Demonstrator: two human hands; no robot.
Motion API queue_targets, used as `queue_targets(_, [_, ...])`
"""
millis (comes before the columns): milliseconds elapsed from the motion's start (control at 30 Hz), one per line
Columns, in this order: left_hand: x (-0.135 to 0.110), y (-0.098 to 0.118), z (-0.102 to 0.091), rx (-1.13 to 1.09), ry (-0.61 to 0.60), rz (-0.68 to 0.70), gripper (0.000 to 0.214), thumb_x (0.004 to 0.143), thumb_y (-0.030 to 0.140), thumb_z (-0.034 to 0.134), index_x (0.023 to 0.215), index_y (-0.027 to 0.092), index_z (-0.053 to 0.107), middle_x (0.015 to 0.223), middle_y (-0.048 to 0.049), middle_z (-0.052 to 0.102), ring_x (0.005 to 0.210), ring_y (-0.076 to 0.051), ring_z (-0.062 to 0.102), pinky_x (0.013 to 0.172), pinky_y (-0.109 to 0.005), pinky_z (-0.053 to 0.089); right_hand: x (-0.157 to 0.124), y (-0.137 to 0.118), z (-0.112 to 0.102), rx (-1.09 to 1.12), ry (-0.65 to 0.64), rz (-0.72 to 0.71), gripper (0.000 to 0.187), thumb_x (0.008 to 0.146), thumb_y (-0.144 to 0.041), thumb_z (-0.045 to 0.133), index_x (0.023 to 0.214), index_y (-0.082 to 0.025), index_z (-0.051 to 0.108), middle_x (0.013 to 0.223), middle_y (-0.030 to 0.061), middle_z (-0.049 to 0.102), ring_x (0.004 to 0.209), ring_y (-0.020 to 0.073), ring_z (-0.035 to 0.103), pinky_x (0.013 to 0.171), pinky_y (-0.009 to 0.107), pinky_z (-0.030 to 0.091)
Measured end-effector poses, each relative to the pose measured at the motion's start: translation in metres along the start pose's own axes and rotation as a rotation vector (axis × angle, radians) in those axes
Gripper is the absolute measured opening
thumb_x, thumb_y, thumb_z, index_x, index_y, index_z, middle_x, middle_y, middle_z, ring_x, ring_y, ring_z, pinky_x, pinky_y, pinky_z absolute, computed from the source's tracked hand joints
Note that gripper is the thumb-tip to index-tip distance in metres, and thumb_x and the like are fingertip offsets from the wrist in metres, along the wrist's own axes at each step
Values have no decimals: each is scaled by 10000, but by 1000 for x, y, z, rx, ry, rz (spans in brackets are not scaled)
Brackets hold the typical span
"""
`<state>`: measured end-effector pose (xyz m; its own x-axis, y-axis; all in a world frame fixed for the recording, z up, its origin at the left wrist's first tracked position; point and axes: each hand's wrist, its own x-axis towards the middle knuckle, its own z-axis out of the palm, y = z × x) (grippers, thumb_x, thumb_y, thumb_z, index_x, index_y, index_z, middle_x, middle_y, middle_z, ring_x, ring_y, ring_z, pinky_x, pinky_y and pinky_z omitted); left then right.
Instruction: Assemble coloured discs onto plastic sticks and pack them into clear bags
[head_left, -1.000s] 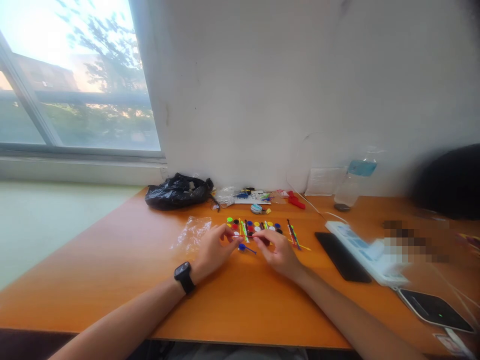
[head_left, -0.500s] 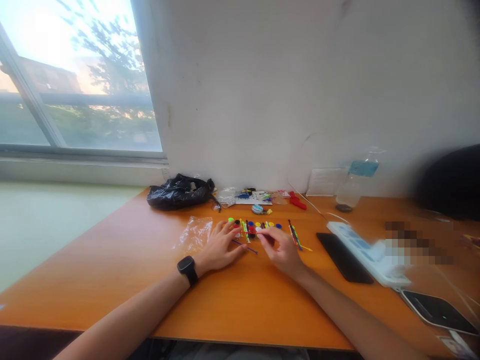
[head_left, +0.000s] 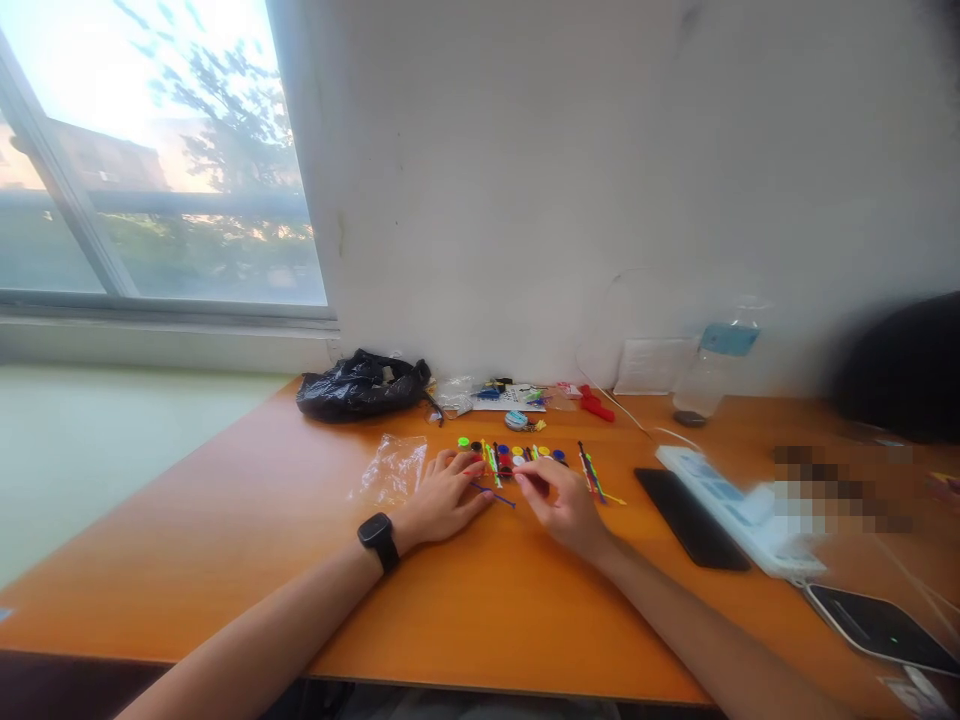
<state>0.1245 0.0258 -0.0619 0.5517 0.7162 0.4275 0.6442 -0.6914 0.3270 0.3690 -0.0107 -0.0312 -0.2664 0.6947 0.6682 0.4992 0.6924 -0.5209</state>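
My left hand [head_left: 448,497], with a black watch on its wrist, rests palm down on the table, its fingers spread beside small coloured plastic pieces. A thin blue stick [head_left: 501,499] lies by its thumb. My right hand [head_left: 562,502] is closed in a pinch, thumb against forefinger, near the middle of the pieces; what sits between the fingertips is too small to make out. Round discs stand around both hands, among them a green disc [head_left: 463,443] and a blue disc [head_left: 559,456]. Several coloured sticks [head_left: 591,472] lie to the right of my right hand.
A clear plastic bag [head_left: 394,466] lies left of my left hand. Behind are a black plastic bag [head_left: 364,385], a tape measure-like round item [head_left: 516,420] and a red object [head_left: 596,403]. On the right are a black slab [head_left: 690,518], a white power strip [head_left: 739,510] and a phone [head_left: 881,625].
The view has shifted very slightly. My right fingertips have moved a little among the pieces, still pinched. My left hand stays in nearly the same place.
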Motion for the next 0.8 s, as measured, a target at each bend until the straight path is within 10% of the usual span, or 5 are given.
queue_targets(800, [4,-10,-3,-167,200,-143,304,929,166,534,1109,237,769,1222,-94,713,1131,-268,646,1028,-432,502,0,8,1,-81,11,82,154,995,-302,596,951,-224,722,878,61,746,720,217,659,651,329,502])
